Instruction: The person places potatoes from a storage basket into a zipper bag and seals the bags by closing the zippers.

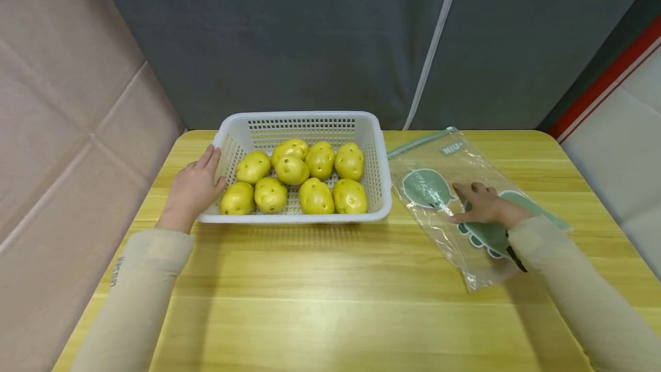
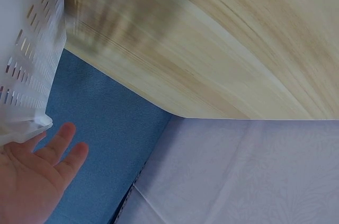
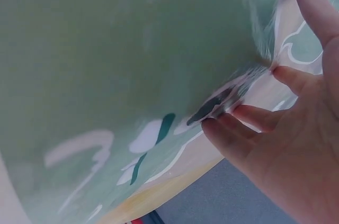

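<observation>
A white plastic basket (image 1: 294,219) with slotted walls stands on the table and holds several yellow potatoes (image 1: 316,196). At its left end my left hand (image 1: 192,189) touches the rim, its fingers fairly straight; the left wrist view shows the rim (image 2: 29,128) beside those fingers. To the right of the basket lies a clear zip bag (image 1: 426,228) with green printed shapes and a green top strip. My right hand (image 1: 482,206) rests on the bag with fingers spread. In the right wrist view, the fingertips (image 3: 214,128) touch the bag's film, which is creased there.
The wooden table (image 1: 310,303) ends at a dark grey curtain (image 1: 289,39) behind the basket. A padded, pinkish wall panel (image 1: 67,131) borders the left side. On the right stands a white panel with a red stripe (image 1: 609,76).
</observation>
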Demonstrator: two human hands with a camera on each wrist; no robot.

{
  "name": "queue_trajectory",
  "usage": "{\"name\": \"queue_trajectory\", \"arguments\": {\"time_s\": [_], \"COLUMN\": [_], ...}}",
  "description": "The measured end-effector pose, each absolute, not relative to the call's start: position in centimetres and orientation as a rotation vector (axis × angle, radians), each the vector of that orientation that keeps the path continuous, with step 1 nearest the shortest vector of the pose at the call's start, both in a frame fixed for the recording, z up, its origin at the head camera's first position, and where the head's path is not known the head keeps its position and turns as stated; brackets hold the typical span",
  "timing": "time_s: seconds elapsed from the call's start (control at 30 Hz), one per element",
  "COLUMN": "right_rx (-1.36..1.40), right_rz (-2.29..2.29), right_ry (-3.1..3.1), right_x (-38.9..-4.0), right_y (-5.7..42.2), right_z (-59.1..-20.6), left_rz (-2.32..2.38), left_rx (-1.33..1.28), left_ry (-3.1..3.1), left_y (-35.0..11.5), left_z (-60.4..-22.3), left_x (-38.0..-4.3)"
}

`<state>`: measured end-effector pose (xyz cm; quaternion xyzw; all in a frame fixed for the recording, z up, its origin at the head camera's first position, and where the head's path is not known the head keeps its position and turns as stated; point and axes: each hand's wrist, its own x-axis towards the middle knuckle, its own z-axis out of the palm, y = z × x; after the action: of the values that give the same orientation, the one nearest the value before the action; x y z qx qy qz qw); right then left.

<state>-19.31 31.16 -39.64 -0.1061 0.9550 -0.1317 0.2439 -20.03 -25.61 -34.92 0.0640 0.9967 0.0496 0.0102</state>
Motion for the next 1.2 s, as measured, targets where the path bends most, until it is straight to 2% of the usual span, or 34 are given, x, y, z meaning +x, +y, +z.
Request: {"name": "queue_trajectory", "arguments": {"time_s": [0.53,0.7,0.8,1.0,1.2], "right_rx": [-0.514,-0.544,-0.515,-0.373,-0.283], "right_rz": [-0.476,-0.466,-0.479,-0.440,-0.358], "right_ry": [2.584,2.598,2.598,2.612,2.653], "right_x": [-19.9,-20.6,-20.6,-19.5,-19.5], "right_y": [32.6,33.7,33.6,31.4,31.1], "right_z": [-39.5,-40.9,-41.0,-38.9,-39.4], "left_rz": [0.139,0.145,0.143,0.137,0.149], "left_rx": [0.194,0.194,0.195,0.203,0.200], "left_ry": [3.095,3.092,3.097,3.112,3.107], "left_y": [-25.6,-25.6,-25.6,-25.7,-25.7], "left_z": [-34.9,-34.9,-34.9,-35.1,-35.0], "left_x": [-20.1,-20.0,-20.0,-20.1,-20.1]}}
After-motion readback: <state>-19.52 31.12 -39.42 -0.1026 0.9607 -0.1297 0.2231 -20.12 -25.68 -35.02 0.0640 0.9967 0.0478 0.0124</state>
